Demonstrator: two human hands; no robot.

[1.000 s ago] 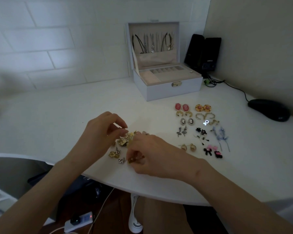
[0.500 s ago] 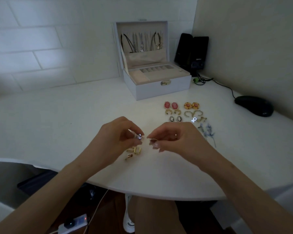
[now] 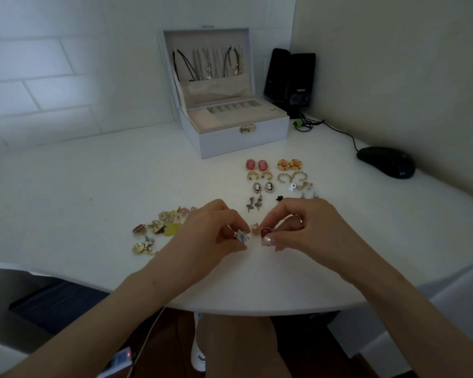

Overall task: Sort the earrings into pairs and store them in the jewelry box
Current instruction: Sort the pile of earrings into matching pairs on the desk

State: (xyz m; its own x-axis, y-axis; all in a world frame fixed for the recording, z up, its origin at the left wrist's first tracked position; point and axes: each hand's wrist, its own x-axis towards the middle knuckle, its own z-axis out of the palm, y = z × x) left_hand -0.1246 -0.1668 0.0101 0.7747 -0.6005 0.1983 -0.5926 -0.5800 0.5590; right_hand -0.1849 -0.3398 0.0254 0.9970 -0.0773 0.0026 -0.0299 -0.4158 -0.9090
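My left hand [image 3: 210, 230] pinches a silver earring [image 3: 242, 236] and my right hand [image 3: 306, 227] pinches a dark red earring [image 3: 266, 230], held close together. The unsorted pile [image 3: 159, 229] lies at nine o'clock from my hands. The paired earrings [image 3: 268, 175] sit at one o'clock, and the open jewelry box [image 3: 243, 137] at twelve.

We see a smooth, matt white table [image 3: 93, 186]. The jewelry box [image 3: 243, 141] looks covered in pale, faintly sheened leatherette, with a shiny gold metal clasp [image 3: 247, 129] and a soft, matt beige cloth lining [image 3: 202, 121]. The pink oval earrings [image 3: 256, 165] have glossy stones in gold metal rims. The snake earrings [image 3: 254, 204] look like dull grey metal. The left hand [image 3: 210, 230] pinches a bright silver earring [image 3: 242, 236], and the right hand [image 3: 306, 225] pinches a glossy dark red earring [image 3: 265, 231]. The computer mouse [image 3: 385, 162] is glossy black plastic.
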